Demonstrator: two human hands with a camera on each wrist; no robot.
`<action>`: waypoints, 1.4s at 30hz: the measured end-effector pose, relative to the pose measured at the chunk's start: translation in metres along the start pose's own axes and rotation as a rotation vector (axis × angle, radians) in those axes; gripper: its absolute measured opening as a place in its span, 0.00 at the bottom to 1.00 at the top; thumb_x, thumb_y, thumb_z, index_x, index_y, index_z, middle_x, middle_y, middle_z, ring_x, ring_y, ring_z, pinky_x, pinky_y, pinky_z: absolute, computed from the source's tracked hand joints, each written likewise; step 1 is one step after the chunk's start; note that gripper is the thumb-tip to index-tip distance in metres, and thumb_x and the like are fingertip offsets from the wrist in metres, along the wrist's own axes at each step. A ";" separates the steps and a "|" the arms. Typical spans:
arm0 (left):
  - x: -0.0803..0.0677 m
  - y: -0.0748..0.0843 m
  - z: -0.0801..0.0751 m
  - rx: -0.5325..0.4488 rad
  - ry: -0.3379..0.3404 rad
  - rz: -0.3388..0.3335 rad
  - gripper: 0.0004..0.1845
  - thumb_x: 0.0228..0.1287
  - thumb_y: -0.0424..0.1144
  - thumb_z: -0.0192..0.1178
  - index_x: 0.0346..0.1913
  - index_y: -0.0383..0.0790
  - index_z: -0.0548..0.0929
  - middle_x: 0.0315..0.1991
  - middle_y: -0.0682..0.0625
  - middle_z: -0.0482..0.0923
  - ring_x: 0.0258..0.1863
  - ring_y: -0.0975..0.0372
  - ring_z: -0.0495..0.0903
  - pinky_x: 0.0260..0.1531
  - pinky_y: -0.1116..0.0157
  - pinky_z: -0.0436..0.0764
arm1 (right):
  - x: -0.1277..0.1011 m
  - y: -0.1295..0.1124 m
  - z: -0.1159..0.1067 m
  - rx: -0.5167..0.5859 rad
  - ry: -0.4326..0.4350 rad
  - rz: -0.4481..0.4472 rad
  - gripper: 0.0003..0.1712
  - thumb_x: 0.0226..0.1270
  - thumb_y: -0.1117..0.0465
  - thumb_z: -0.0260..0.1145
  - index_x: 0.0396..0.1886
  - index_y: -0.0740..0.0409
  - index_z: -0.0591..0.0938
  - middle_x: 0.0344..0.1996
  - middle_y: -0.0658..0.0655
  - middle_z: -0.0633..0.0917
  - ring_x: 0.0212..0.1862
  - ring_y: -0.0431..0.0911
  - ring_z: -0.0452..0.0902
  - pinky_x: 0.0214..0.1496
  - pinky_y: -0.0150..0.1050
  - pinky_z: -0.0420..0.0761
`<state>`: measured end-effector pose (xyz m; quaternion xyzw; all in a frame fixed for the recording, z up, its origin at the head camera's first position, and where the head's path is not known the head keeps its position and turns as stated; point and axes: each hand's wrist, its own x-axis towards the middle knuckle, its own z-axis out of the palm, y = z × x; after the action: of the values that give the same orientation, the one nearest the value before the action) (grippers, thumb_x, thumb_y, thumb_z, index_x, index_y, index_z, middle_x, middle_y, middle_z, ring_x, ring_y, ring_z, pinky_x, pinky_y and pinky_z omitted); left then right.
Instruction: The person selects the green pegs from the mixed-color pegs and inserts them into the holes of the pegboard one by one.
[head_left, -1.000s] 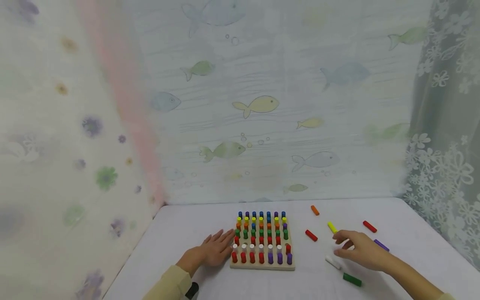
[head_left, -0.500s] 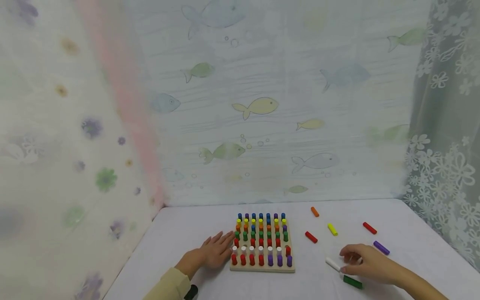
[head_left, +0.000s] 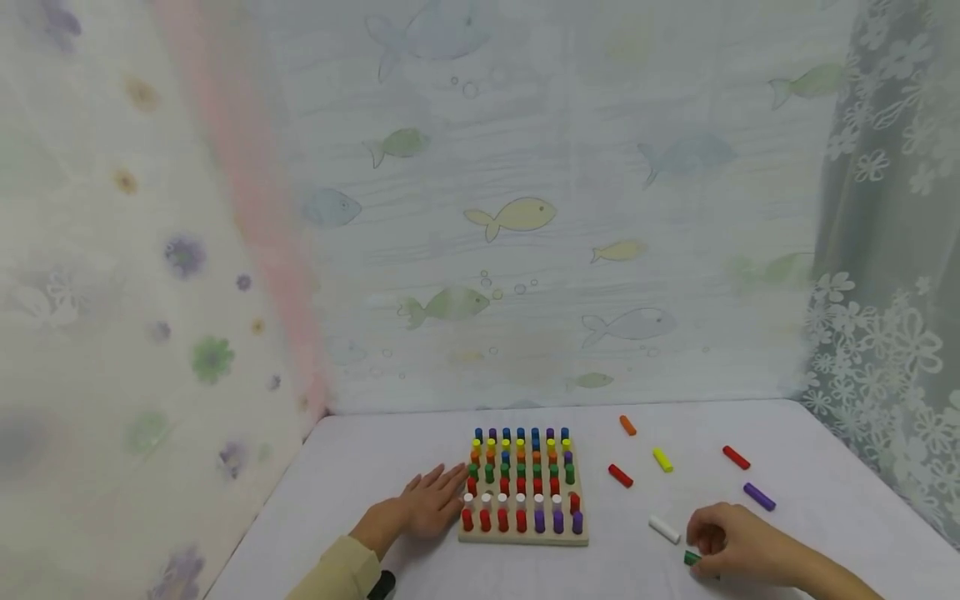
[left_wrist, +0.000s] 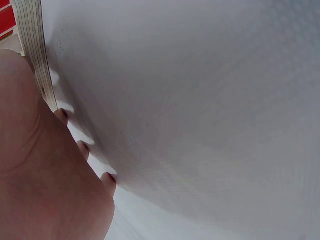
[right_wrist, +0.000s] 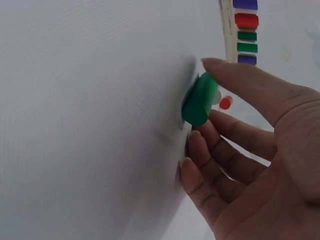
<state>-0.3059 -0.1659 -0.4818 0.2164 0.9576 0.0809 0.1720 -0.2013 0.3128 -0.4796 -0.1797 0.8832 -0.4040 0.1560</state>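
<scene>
A wooden pegboard (head_left: 525, 540) with rows of coloured pegs stands mid-table. My left hand (head_left: 429, 505) lies flat with fingers extended against the board's left side. In the left wrist view the board's layered edge (left_wrist: 34, 47) shows beside that hand. Right of the board, my right hand (head_left: 742, 546) is down at the table with thumb and fingers curled around a green peg (right_wrist: 200, 100). The right wrist view has this peg between thumb and index finger, close to the cloth. Most of it is hidden by the hand in the head view. A white peg (head_left: 664, 529) lies just beyond.
Loose pegs lie on the white cloth (head_left: 615, 575) to the right: orange (head_left: 627, 425), yellow (head_left: 662, 459), purple (head_left: 759, 497), one red peg (head_left: 620, 476) near the board and another red peg (head_left: 736, 457) farther right. A dark object (head_left: 382, 585) sits by the left sleeve.
My right hand has moved from beside the yellow peg toward me, past the white peg, down onto the green peg. My left hand stays in place.
</scene>
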 end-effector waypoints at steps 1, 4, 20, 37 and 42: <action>0.000 -0.001 0.001 -0.001 -0.002 0.000 0.34 0.81 0.59 0.42 0.82 0.51 0.55 0.82 0.53 0.52 0.81 0.48 0.49 0.76 0.38 0.49 | 0.000 0.000 0.001 -0.006 -0.002 0.004 0.09 0.62 0.63 0.75 0.37 0.59 0.83 0.28 0.53 0.79 0.29 0.39 0.72 0.30 0.32 0.73; -0.001 -0.001 0.001 -0.008 -0.007 0.000 0.35 0.81 0.60 0.41 0.83 0.52 0.54 0.82 0.54 0.52 0.82 0.49 0.48 0.76 0.39 0.48 | 0.000 -0.001 0.002 -0.017 -0.005 0.005 0.07 0.62 0.63 0.75 0.35 0.58 0.83 0.27 0.52 0.79 0.28 0.38 0.72 0.29 0.32 0.73; -0.003 0.001 -0.001 -0.024 -0.008 0.008 0.35 0.81 0.61 0.40 0.83 0.51 0.54 0.83 0.53 0.52 0.82 0.48 0.47 0.76 0.38 0.46 | -0.001 -0.009 -0.014 0.041 -0.082 -0.119 0.06 0.67 0.63 0.72 0.40 0.60 0.85 0.34 0.48 0.86 0.34 0.38 0.81 0.33 0.34 0.83; 0.014 -0.018 0.015 -0.039 0.033 0.035 0.36 0.80 0.65 0.37 0.83 0.55 0.52 0.83 0.56 0.50 0.82 0.49 0.45 0.76 0.37 0.45 | 0.026 -0.052 -0.009 0.092 0.197 -0.116 0.10 0.68 0.61 0.71 0.40 0.64 0.82 0.33 0.55 0.88 0.35 0.50 0.87 0.38 0.40 0.87; 0.013 -0.019 0.015 -0.036 0.029 0.042 0.37 0.79 0.66 0.36 0.83 0.56 0.52 0.83 0.56 0.49 0.82 0.48 0.45 0.76 0.37 0.44 | 0.039 -0.060 -0.004 0.097 0.239 -0.134 0.10 0.69 0.59 0.71 0.40 0.63 0.83 0.33 0.55 0.89 0.35 0.53 0.88 0.39 0.40 0.87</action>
<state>-0.3185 -0.1757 -0.5037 0.2323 0.9536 0.1050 0.1604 -0.2264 0.2613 -0.4358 -0.1812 0.8609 -0.4743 0.0309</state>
